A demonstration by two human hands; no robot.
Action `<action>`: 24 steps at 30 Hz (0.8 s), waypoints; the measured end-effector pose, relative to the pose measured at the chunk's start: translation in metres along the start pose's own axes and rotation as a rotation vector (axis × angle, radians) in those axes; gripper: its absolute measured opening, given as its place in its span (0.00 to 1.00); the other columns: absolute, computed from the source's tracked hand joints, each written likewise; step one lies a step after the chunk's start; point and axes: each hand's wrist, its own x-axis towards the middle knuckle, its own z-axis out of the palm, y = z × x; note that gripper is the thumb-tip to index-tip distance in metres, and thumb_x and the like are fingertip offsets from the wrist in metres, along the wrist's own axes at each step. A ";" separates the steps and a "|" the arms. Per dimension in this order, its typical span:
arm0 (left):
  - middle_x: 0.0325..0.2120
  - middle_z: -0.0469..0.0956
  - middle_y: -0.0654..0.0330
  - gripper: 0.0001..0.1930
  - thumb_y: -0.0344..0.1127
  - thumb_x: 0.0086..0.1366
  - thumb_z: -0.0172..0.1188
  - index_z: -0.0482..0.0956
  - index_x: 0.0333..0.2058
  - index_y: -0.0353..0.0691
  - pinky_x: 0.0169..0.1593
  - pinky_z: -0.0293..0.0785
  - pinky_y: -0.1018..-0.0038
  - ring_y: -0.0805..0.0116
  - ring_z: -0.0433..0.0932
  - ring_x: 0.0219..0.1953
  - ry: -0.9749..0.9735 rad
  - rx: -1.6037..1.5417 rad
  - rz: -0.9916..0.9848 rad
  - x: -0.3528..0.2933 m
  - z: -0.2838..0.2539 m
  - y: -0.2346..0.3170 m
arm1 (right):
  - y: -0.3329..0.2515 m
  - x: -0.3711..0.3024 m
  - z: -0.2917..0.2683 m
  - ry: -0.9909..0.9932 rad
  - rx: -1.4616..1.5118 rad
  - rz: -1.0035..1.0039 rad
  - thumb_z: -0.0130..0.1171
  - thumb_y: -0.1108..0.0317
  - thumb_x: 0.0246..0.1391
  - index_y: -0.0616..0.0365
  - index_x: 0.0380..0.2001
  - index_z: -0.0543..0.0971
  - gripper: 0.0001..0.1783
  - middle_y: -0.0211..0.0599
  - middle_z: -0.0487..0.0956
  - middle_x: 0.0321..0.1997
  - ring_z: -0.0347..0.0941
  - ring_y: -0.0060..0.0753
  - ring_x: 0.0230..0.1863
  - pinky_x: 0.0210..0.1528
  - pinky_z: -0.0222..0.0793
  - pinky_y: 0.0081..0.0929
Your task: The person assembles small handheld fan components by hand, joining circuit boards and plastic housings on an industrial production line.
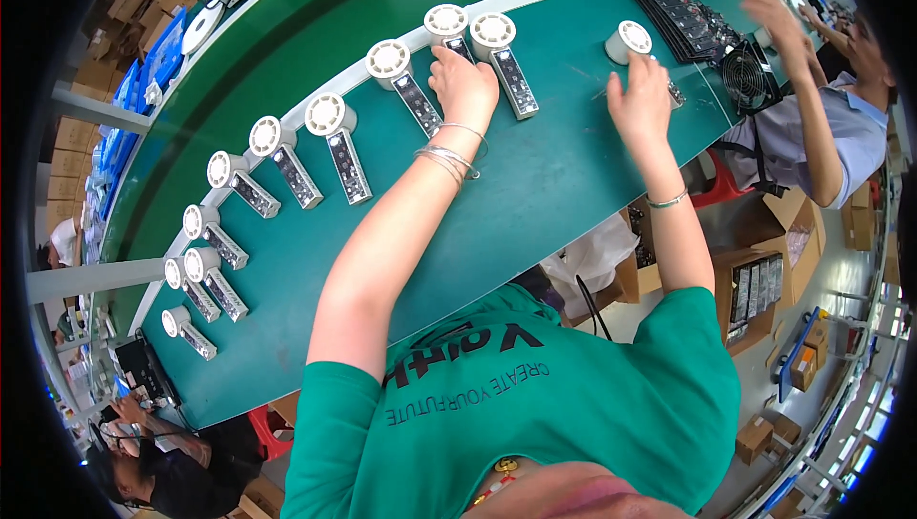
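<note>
My left hand (465,89) is closed over the handle of a white device with a round, slotted head (446,21), at the far edge of the green bench. Most of that handle is hidden by my fingers. Close on either side lie two similar devices, one with its head (389,59) to the left, one with its head (493,30) to the right. Their open handles show black circuit boards. Farther right, my right hand (640,99) is on another such device (631,40), thumb and fingers around its handle; the handle's end shows beyond my palm.
Several more of these devices (330,116) lie along the bench's (535,194) far edge toward the left. Stacked black parts (673,18) and a black fan (748,78) lie at the right, near a co-worker (812,132). Another person (162,466) sits lower left. Cartons (750,295) stand below the bench.
</note>
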 end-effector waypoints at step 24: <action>0.39 0.76 0.62 0.14 0.37 0.66 0.55 0.70 0.46 0.35 0.45 0.72 0.75 0.76 0.74 0.40 -0.422 -1.295 -0.322 -0.174 -0.119 -0.072 | -0.196 -0.078 -0.048 -0.560 0.508 -0.207 0.56 0.69 0.49 0.65 0.31 0.67 0.12 0.50 0.72 0.29 0.72 0.54 0.32 0.32 0.69 0.45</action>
